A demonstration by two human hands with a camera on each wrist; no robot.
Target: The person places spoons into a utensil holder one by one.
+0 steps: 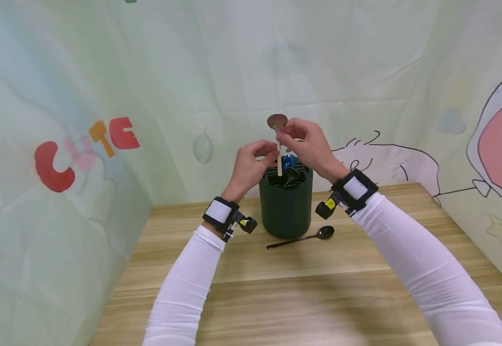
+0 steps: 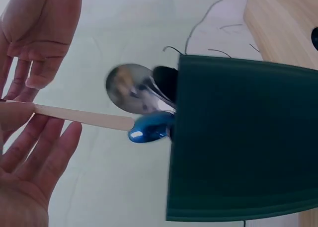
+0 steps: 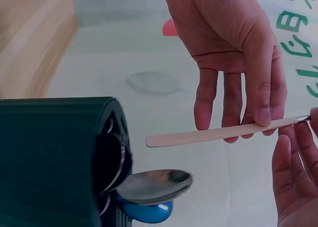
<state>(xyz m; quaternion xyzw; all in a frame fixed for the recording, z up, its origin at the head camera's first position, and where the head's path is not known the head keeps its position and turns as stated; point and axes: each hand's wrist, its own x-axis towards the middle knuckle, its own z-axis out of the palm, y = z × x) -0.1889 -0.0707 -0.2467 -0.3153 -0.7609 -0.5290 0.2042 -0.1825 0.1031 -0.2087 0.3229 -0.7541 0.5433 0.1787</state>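
A spoon with a pale beige handle is held upright, bowl on top, above a dark green utensil holder. My right hand pinches it just below the bowl. Lower down, the thumb and fingers of my left hand pinch the handle, as the right wrist view also shows. The handle's free end points down toward the holder's mouth. From that mouth stick out a blue spoon, a silver spoon and a black spoon. The held spoon's bowl lies outside both wrist views.
A black spoon lies on the wooden table in front of the holder. Printed cloth walls the table at the back and both sides, close behind the holder.
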